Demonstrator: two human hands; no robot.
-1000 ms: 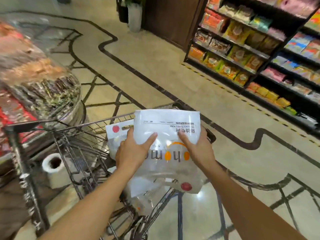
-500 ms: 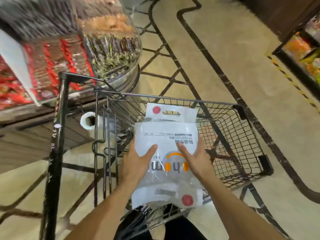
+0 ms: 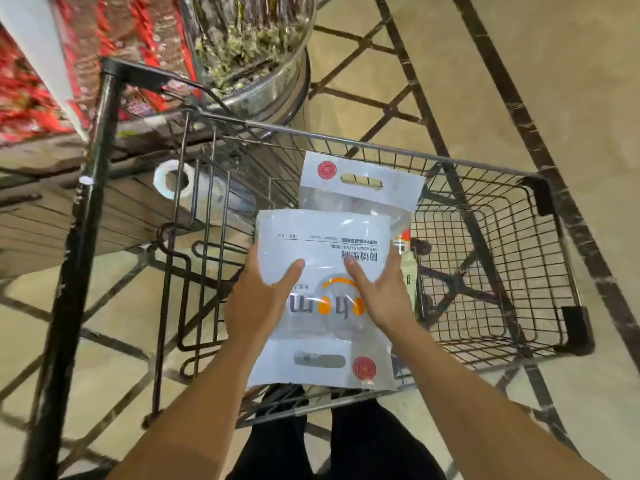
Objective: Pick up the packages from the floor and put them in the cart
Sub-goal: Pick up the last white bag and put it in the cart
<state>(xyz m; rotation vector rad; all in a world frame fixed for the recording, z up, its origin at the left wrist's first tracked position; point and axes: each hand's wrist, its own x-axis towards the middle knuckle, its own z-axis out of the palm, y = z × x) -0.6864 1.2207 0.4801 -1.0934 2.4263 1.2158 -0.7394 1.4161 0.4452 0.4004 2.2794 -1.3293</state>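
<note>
I hold a white plastic package (image 3: 325, 237) with an orange logo and a red seal over the near end of the wire cart (image 3: 485, 258). My left hand (image 3: 259, 299) grips its left edge, thumb on top. My right hand (image 3: 377, 292) grips its right edge. A second white package (image 3: 360, 188) with a cut-out handle and red seal lies just beyond it, partly under the first, inside the cart basket. A small item with a red and green label (image 3: 407, 258) shows beside my right hand in the basket.
A black post (image 3: 83, 237) stands left of the cart. A display stand with red snacks (image 3: 131, 46) and a clear round bin (image 3: 249, 46) is at the far left. A plastic bag roll (image 3: 173, 180) hangs by the stand. Tiled floor (image 3: 519, 81) lies to the right.
The view has tilted down from the store shelves onto the cart. Both hands have lowered the package toward the basket, still gripping it by its edges.
</note>
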